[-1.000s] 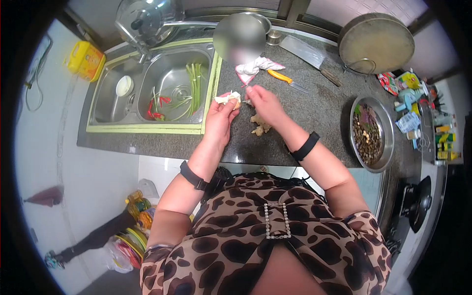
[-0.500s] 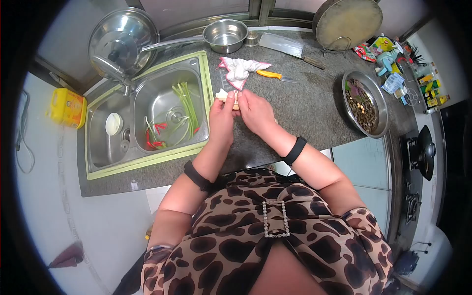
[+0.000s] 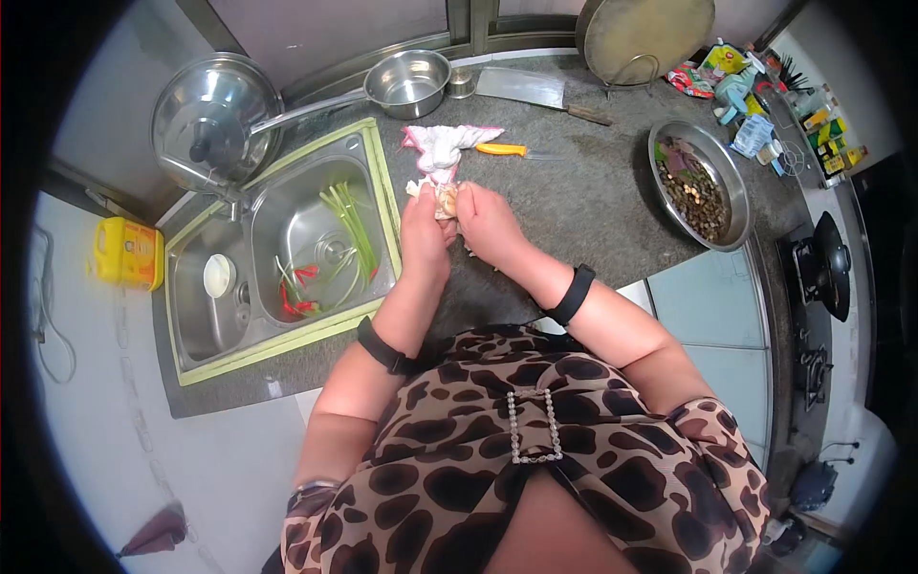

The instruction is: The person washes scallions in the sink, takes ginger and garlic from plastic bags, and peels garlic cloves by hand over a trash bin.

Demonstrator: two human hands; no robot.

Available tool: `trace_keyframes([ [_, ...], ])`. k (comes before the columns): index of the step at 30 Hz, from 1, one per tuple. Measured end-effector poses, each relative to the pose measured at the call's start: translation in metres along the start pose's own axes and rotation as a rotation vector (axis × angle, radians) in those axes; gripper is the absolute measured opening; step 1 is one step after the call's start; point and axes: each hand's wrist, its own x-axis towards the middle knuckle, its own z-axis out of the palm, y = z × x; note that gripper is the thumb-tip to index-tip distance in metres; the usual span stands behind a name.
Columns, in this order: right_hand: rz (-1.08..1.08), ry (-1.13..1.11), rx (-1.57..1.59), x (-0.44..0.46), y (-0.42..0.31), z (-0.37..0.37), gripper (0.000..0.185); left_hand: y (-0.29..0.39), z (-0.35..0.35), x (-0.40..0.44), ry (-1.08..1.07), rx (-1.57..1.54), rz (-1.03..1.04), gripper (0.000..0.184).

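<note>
Speckled stone counter [image 3: 583, 187]; hands [image 3: 489, 224] pinching pale, papery lump [image 3: 446, 201].

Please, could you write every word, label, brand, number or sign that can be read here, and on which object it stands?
No text can be read.
Yellow jug: its printed label is too blurred.
Red packet, yellow packet and blue-and-white packet: any print is too small.

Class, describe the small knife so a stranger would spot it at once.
Find the double sink, then the grey counter right of it. Beside the white, pink-edged cloth lies the small knife. Its bright orange handle sets it apart from the broad-bladed cleaver.
</note>
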Motion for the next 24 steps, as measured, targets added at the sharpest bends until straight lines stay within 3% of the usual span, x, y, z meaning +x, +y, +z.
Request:
trace_keyframes([
  [3,-0.051,0.025,0.022,0.001,0.008,-0.005,0.031,-0.001,0.015,-0.003,0.085,0.046,0.049,0.021],
  [5,0.251,-0.175,0.869,0.008,0.008,-0.012,0.032,0.002,0.022,-0.003,-0.051,-0.046,0.071,0.021],
  [8,0.4,-0.373,1.104,0.008,0.001,-0.032,0.032,0.004,0.026,-0.005,-0.051,-0.013,0.044,0.022],
  [9,0.43,-0.351,1.136,0.008,0.001,-0.033,0.032,0.006,0.025,-0.008,-0.049,0.048,0.03,0.03],
  [13,0.424,-0.42,1.227,0.012,0.008,-0.035,0.036,0.012,0.027,-0.016,-0.044,0.293,0.094,0.03],
  [16,0.474,-0.409,1.126,0.014,0.004,-0.031,0.034,0.008,0.017,-0.017,-0.064,0.474,0.15,0.032],
  [18,0.39,-0.276,0.862,0.014,-0.004,-0.023,0.032,0.004,0.015,-0.015,-0.109,0.57,0.254,0.032],
  [20,0.396,-0.258,0.85,0.012,-0.016,-0.025,0.033,-0.001,0.009,-0.009,-0.094,0.581,0.267,0.035],
  [22,0.425,-0.422,0.887,0.01,-0.016,-0.022,0.032,-0.002,0.01,-0.008,-0.022,0.752,0.466,0.038],
  [23,0.429,-0.385,0.867,0.01,-0.017,-0.021,0.033,0.0,0.007,-0.007,-0.025,0.752,0.466,0.038],
  [24,0.429,-0.379,0.867,0.01,-0.019,-0.021,0.033,0.005,0.004,-0.006,-0.024,0.934,0.5,0.041],
])
